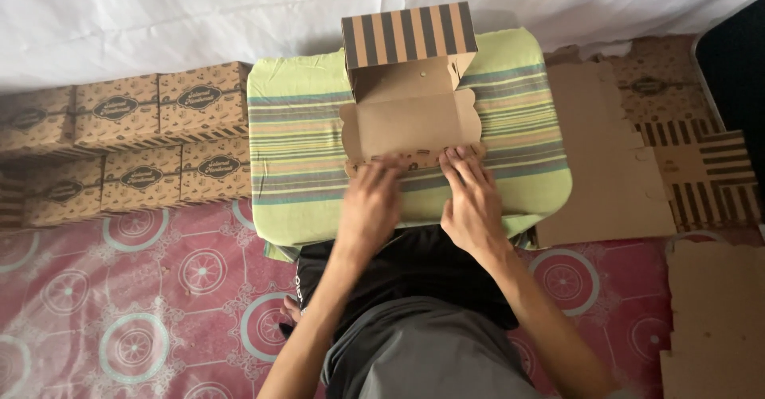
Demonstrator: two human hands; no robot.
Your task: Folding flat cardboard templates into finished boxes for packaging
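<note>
On striped cushion (518,128), left hand (368,208) and right hand (472,200) press flat, grip released, on cardboard box (410,120).

A home turned packing spot: patterned floor mat (119,287), finished boxes (119,140) stacked at left (flat blanks (621,160) at right).

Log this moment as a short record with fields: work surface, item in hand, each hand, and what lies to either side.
work surface: green striped cushion on a red patterned floor mat
item: half-folded brown cardboard box with striped flap, open, on the cushion
left hand: pressing flat on the box's near edge
right hand: fingers pressing the same near edge
person's left side: stacked finished brown printed boxes
person's right side: flat unfolded cardboard blanks
backdrop: white cloth
</note>
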